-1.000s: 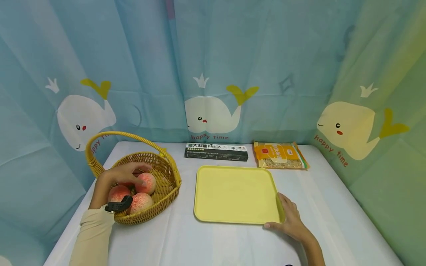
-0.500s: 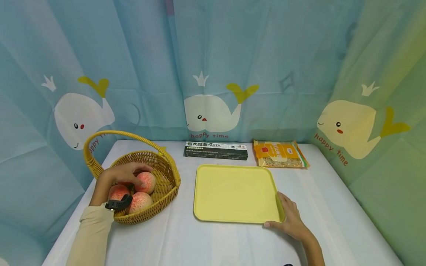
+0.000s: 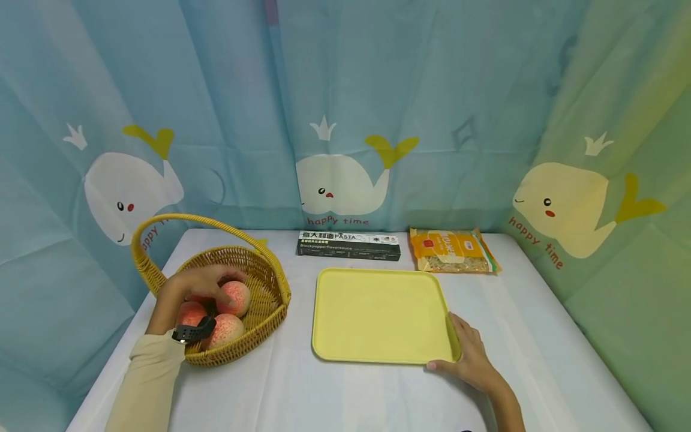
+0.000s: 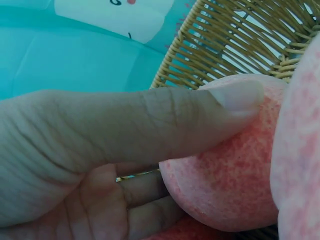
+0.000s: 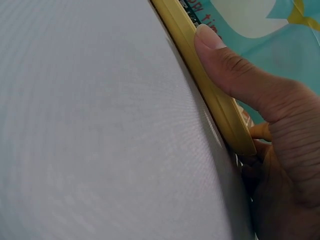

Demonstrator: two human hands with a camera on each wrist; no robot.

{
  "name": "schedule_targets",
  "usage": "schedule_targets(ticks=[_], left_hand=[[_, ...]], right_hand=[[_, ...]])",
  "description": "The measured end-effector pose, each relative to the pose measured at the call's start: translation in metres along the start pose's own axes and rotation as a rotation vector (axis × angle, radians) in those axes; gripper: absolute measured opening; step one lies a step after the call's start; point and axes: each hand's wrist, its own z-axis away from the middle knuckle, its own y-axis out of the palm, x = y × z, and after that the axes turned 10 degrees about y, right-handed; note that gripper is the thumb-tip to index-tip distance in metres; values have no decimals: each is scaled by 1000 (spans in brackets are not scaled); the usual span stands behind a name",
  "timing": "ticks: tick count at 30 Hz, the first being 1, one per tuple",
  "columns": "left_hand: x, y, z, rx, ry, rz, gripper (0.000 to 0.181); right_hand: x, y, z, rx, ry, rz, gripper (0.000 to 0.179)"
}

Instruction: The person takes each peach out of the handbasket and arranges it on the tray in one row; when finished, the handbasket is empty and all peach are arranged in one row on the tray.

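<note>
In the head view, my left hand (image 3: 201, 283) reaches into a wicker basket (image 3: 254, 343) and grips a pink-and-white peach (image 3: 238, 299). The left wrist view shows the thumb (image 4: 205, 117) lying across that peach (image 4: 225, 185), with another peach (image 4: 302, 150) close beside it. Two more peaches, a paler one (image 3: 227, 330) and a redder one (image 3: 191, 314), sit under my wrist in the basket. My right hand (image 3: 471, 360) holds the near right corner of a yellow tray (image 3: 378, 318), thumb along its front edge and fingers at its right side.
A black-and-white pasta box (image 3: 349, 246) and an orange bag of dry food (image 3: 454, 252) lie at the back of the white-covered table (image 3: 345, 396). The basket's tall handle (image 3: 216, 223) arches over my left hand. A whale-print curtain (image 3: 345, 78) encloses the table.
The head view has shifted very slightly. Both hands keep their places, the left on the peach in the basket and the right at the tray's corner.
</note>
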Motion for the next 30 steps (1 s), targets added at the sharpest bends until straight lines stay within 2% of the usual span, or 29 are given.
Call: schedule_targets(ticks=[4,9,18,30], left_hand=[[-1,4,0,20,-53,11,68],[-3,6,0,20,-68,-11,69],[-1,5,-2,1,1,-26,64],[3,3,-1,-54,42,18,59]], right_hand=[[0,0,0,3,4,3,122],[-1,0,0,-1,-4,5,121],[-2,1,1,6,-2,3,120],[-1,1,0,1,-2,-4,120]])
